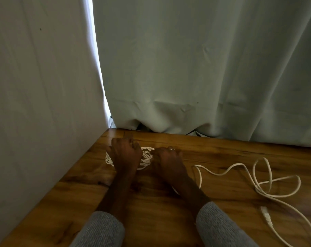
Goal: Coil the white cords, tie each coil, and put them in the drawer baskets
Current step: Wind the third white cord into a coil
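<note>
Gripping a white cord coil (146, 157) at frame centre, left hand (126, 154) fingers curled over it, right hand (167, 160) pinching its edge, loose cord (258, 184) trailing lower right on wooden table (213, 157).

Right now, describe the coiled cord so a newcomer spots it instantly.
On the wooden table, look to the far left corner by the curtains. The white coil lies there under both hands, wound tight, unlike the loose cord sprawled to the right.
</note>
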`<state>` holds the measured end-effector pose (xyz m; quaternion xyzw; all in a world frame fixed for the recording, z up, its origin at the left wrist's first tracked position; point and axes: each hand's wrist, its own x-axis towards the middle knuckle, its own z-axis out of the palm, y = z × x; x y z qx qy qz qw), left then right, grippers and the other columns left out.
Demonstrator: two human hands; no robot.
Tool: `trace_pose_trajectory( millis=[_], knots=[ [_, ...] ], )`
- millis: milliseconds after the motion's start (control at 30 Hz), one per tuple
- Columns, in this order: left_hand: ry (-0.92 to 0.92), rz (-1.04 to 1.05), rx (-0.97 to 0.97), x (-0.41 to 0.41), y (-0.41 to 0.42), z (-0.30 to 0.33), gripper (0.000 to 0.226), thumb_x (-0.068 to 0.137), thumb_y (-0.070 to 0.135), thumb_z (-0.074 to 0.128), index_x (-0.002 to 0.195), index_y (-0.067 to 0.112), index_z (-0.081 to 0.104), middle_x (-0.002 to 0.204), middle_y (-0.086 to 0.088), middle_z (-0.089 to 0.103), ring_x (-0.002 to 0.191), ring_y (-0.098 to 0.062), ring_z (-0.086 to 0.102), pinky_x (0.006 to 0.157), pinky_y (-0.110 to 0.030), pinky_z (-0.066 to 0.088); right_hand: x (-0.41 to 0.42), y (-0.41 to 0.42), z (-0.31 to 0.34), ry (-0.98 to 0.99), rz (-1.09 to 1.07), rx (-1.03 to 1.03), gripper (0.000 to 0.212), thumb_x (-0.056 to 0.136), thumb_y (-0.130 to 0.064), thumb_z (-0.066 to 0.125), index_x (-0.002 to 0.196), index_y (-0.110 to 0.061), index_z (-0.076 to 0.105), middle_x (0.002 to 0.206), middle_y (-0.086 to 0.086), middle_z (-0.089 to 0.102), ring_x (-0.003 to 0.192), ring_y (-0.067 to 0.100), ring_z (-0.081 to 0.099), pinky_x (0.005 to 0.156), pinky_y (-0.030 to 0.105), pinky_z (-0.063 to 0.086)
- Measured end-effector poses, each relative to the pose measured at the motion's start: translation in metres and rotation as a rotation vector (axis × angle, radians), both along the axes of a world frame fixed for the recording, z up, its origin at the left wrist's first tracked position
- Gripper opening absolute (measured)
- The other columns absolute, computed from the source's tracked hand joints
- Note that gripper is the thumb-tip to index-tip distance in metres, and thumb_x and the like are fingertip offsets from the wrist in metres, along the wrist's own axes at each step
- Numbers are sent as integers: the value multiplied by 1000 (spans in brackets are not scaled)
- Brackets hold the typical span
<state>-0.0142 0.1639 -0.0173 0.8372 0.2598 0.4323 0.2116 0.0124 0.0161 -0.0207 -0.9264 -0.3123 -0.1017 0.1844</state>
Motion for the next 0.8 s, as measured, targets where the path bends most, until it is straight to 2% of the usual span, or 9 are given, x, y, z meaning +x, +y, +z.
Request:
trace_pose_trajectory(
  millis=[133, 233, 333, 400, 500, 600, 700, 767, 800],
  knots=[
    [-204, -113, 49, -5, -9, -3, 20, 72, 8, 74, 75, 11, 55, 71, -4, 55, 77, -28, 52, 70, -37, 37, -1, -8, 2, -19, 7, 76, 36, 102, -36, 48, 135, -26, 58, 142, -2, 57, 133, 24, 45, 112, 48, 30],
    [-206, -344, 97, -8, -23, -7, 18, 74, 10, 70, 69, 14, 53, 66, 0, 53, 70, -23, 51, 60, -34, 38, -1, -23, 2, -37, 33, 109, 29, 101, -26, 51, 126, -24, 66, 130, -1, 65, 123, 23, 53, 108, 46, 38],
    [-138, -506, 159, -5, -38, -10, 13, 77, 17, 63, 69, 16, 52, 65, 5, 49, 69, -17, 47, 56, -34, 39, 0, -45, 5, -8, 82, 166, 22, 93, -14, 65, 112, -21, 74, 113, -2, 73, 102, 15, 64, 92, 36, 52],
    [-89, -650, 203, -4, -47, -13, 13, 82, 19, 58, 70, 15, 55, 66, 6, 49, 69, -15, 45, 57, -33, 39, -3, -63, 12, -2, 126, 181, 18, 88, -9, 70, 101, -20, 77, 100, -7, 74, 84, 4, 61, 76, 22, 49],
    [48, -928, 191, -7, -53, -14, 27, 87, 36, 52, 90, 15, 69, 86, 2, 66, 82, -10, 54, 70, -23, 41, -10, -89, 22, -15, 187, 179, 19, 81, -5, 67, 88, -19, 77, 82, -17, 67, 68, -2, 57, 62, 7, 41],
    [242, -1131, 164, -10, -51, -11, 28, 86, 23, 67, 113, 21, 70, 115, 9, 66, 106, -5, 59, 90, -20, 48, -11, -109, 27, 13, 187, 263, 26, 77, 1, 62, 85, -16, 79, 83, -13, 74, 76, 1, 66, 67, 11, 50],
    [508, -1159, 129, -11, -51, -10, 40, 84, -5, 65, 114, 20, 69, 125, 8, 60, 116, -7, 56, 89, -12, 46, -8, -119, 26, 21, 160, 293, 33, 77, 9, 57, 84, -14, 80, 87, -6, 77, 80, 5, 69, 72, 12, 52],
    [585, -1129, 171, -10, -49, -10, 50, 83, -9, 63, 120, 24, 68, 141, 10, 50, 127, -5, 45, 94, -9, 40, -4, -122, 24, 50, 160, 289, 39, 75, 13, 52, 81, -13, 80, 87, -3, 77, 81, 6, 70, 73, 14, 53],
    [597, -1106, 230, -9, -49, -11, 51, 83, -5, 65, 122, 29, 67, 147, 12, 44, 132, -6, 40, 100, -13, 37, -2, -124, 23, 62, 163, 288, 40, 74, 14, 50, 81, -12, 80, 87, -3, 77, 82, 6, 70, 75, 16, 53]
  ],
)
